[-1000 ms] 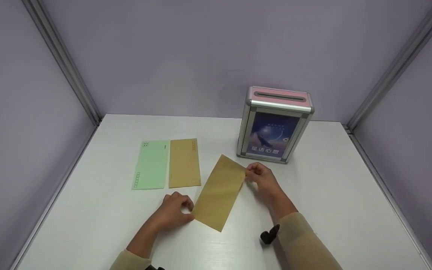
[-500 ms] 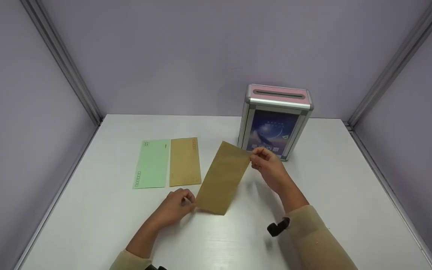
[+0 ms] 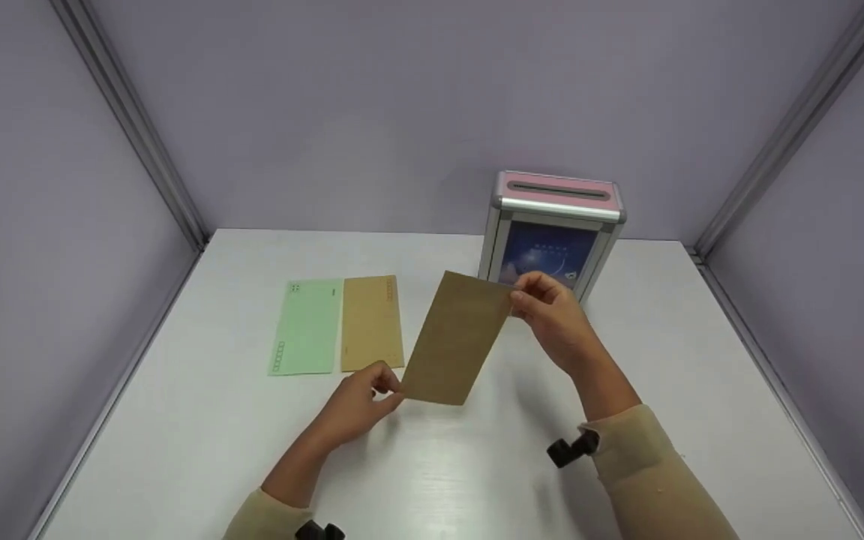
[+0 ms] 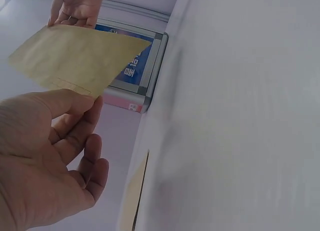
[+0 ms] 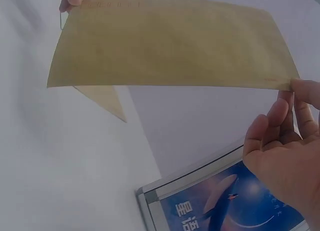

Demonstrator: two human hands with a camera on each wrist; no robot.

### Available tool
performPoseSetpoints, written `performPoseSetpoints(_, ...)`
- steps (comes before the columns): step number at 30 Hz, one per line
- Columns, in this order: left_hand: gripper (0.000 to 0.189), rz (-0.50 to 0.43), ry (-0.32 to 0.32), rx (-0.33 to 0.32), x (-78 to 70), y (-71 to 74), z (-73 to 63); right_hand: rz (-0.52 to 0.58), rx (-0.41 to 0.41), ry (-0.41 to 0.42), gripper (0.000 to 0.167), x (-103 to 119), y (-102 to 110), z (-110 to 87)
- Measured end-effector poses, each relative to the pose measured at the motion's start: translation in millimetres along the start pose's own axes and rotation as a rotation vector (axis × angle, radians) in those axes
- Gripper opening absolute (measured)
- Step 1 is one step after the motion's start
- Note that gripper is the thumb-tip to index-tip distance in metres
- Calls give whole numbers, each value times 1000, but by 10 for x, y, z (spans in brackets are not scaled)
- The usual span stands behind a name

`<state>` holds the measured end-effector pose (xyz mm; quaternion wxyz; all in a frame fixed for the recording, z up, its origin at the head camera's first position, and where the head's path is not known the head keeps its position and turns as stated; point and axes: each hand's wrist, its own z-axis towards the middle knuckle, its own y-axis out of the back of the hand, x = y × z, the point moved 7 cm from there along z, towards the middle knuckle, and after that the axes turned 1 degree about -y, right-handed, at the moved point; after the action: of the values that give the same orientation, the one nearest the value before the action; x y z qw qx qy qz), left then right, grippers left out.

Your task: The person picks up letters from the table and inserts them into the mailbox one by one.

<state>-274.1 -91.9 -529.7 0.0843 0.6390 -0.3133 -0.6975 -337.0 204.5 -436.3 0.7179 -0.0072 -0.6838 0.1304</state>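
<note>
A brown paper envelope (image 3: 456, 341) is held above the table between both hands, its far end higher and its long side slanting up to the right. My left hand (image 3: 357, 405) pinches its near left corner between thumb and forefinger. The far right corner is pinched by my right hand (image 3: 556, 319), which partly covers the front of the box behind it. In the right wrist view the envelope (image 5: 170, 46) shows faint printed squares along one end. The left wrist view shows faint red print on the envelope (image 4: 75, 58) near my left thumb.
A green envelope (image 3: 306, 327) and another brown envelope (image 3: 372, 322) lie side by side on the white table (image 3: 199, 420). Behind stands a silver-framed box (image 3: 589, 259) with a pink top and a long slot (image 3: 558, 190). Grey walls enclose the table's back and sides.
Both hands have raised the envelope off the table and away from me, the right hand rising higher. Its far end now overlaps the box's front. The two lying envelopes have stayed put.
</note>
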Motion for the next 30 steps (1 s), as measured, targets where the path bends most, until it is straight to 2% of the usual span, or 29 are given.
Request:
performPoseSetpoints(5, 9, -21, -18, -11, -63, -40, 40, -41, -27, 27, 11, 148, 0, -55)
performPoseSetpoints(11, 8, -15, -28, 0, -126, -80, 79, -100, -38, 34, 8, 225, 9, -118)
performPoseSetpoints(18, 12, -63, -9, 11, -238, -58, 143, -154, -31, 54, 8, 273, 14, -163)
performPoseSetpoints(23, 12, -91, -29, 26, -368, -23, 188, -193, -28, 44, 8, 273, 10, -178)
performPoseSetpoints(30, 8, -60, -62, 44, -591, 49, 234, -218, -2, 41, 9, 248, -36, -197)
